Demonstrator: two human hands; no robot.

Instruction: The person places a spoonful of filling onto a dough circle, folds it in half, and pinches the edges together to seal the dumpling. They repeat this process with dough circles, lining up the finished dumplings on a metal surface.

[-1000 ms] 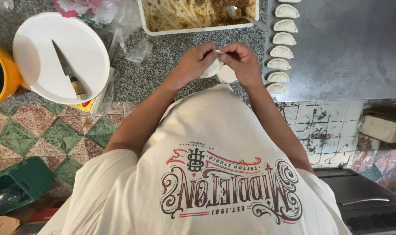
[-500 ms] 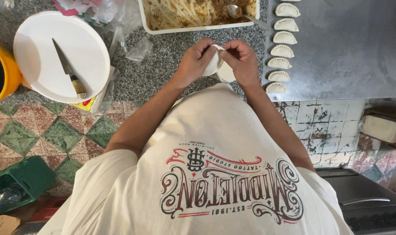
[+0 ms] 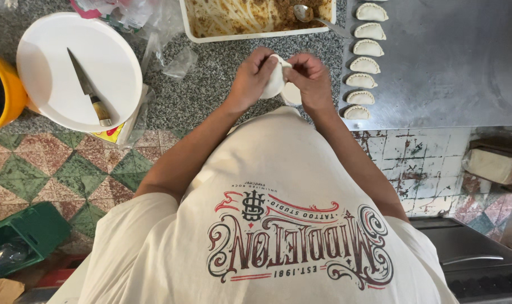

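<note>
Dough (image 3: 275,79) is pinched between the left hand (image 3: 250,79) and right hand (image 3: 309,76), fingers closed on it, folded tighter than a moment ago. Beyond the right hand, finished turnovers (image 3: 364,65) are lined up; farther, a filling tray (image 3: 256,19).

The left hand (image 3: 251,79) and right hand (image 3: 311,79) cover most of the dough round (image 3: 276,79), so its filling cannot be seen. The filling tray (image 3: 256,35) and the yellow container (image 3: 3,93) are cut off by the edges. The spoon (image 3: 318,17) bowl is half buried.
</note>
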